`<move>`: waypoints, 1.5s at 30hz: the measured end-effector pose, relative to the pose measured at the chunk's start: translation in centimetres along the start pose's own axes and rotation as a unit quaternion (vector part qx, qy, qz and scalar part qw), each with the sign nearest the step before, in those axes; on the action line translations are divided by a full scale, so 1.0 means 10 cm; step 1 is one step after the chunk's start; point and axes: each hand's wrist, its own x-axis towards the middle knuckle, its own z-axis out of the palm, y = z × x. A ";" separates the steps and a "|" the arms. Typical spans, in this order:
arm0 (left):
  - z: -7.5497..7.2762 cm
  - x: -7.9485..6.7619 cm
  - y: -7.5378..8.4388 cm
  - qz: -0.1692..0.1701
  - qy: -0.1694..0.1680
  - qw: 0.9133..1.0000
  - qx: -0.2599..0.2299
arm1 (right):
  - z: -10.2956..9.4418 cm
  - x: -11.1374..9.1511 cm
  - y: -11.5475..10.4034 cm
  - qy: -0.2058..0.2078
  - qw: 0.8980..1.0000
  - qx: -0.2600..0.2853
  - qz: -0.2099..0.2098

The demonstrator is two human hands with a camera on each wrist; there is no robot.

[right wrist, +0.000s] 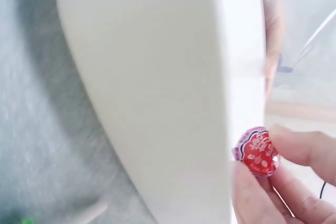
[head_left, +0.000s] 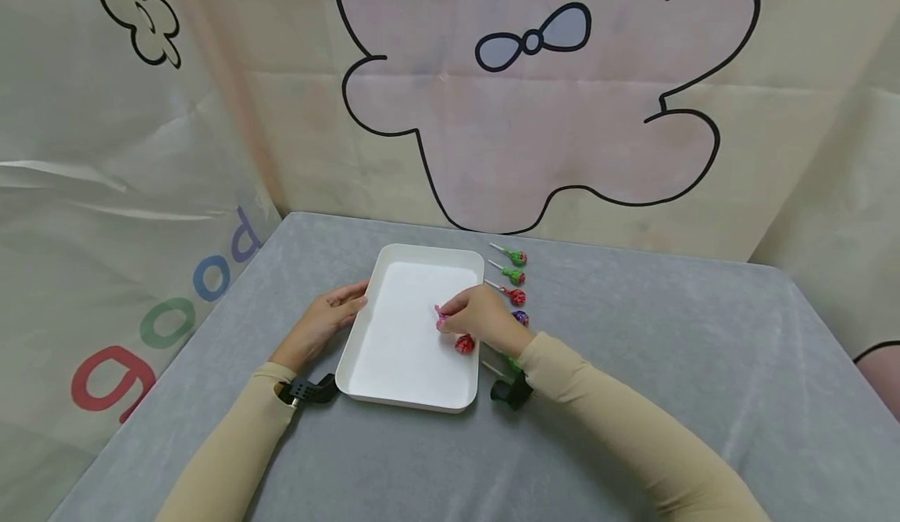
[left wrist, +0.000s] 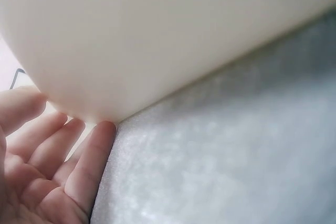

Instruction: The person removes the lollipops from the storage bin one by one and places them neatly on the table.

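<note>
A white rectangular tray (head_left: 415, 385) lies on the table. My left hand (head_left: 326, 320) rests against its left side, fingertips touching the outer wall; in the left wrist view the fingers (left wrist: 86, 166) are loosely extended. Over the tray's right part, my right hand (head_left: 485, 320) pinches a pink-wrapped lollipop (head_left: 441, 319) between thumb and fingers. Its round head with a red label (right wrist: 257, 153) shows in the right wrist view; its stick cannot be made out. Below that hand in the head view sits a red lollipop (head_left: 464, 344), partly covered by the hand.
Along the tray's right side lie two green lollipops (head_left: 516, 258), a red-wrapped one (head_left: 516, 297) and a purple one (head_left: 520, 317). Another green lollipop (head_left: 513, 362) is partly hidden by the right wrist. A printed cloth (head_left: 619, 147) hangs behind the grey table (head_left: 703, 350).
</note>
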 end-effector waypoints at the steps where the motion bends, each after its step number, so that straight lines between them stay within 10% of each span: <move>1: 0.00 0.00 0.00 -0.004 0.001 1.000 0.002 | -0.01 -0.02 0.00 -0.005 1.000 0.006 -0.001; 25: -0.03 0.00 -0.02 -0.001 -0.005 1.000 -0.005 | -0.50 -0.61 0.29 -0.026 0.999 0.027 -0.037; 45: -0.01 0.01 -0.02 0.000 -0.003 1.000 -0.010 | -0.53 -0.96 0.65 -0.024 1.000 -0.011 -0.017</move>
